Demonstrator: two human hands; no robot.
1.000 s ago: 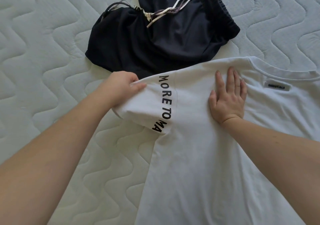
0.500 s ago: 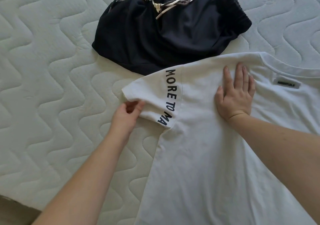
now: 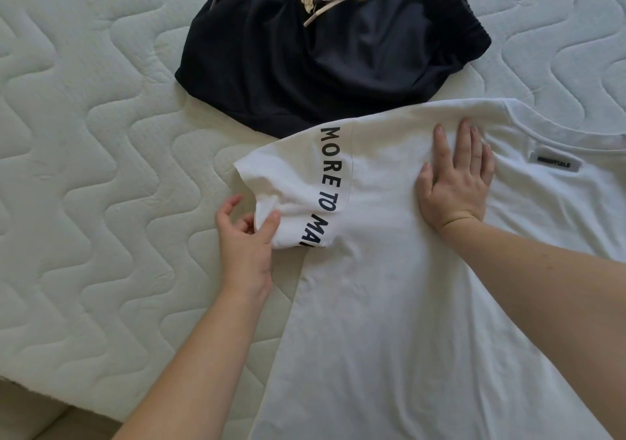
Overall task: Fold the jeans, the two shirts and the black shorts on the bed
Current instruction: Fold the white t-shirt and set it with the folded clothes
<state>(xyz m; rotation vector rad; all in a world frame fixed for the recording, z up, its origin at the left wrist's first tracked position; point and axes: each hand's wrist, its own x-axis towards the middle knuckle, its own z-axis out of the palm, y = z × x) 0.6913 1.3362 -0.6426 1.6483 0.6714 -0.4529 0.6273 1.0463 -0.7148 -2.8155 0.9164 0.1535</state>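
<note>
A white T-shirt [image 3: 423,304] lies spread on the bed, back side up, with black lettering along its left sleeve seam and a grey neck label. My left hand [image 3: 245,243] pinches the lower hem of that sleeve between thumb and fingers. My right hand [image 3: 455,182] presses flat on the shirt's shoulder area, fingers straight. The black shorts [image 3: 305,53] lie crumpled just beyond the shirt, with a white and grey drawstring on top. No jeans or second shirt are in view.
The quilted white mattress [image 3: 84,185] stretches to the left and behind. Its front edge [image 3: 50,389] shows at the lower left, with a beige surface below it.
My left hand let go of the sleeve's upper edge, dropped to its lower hem and pinched it. The sleeve now lies flatter and spread leftward. My right hand stayed pressed on the shirt.
</note>
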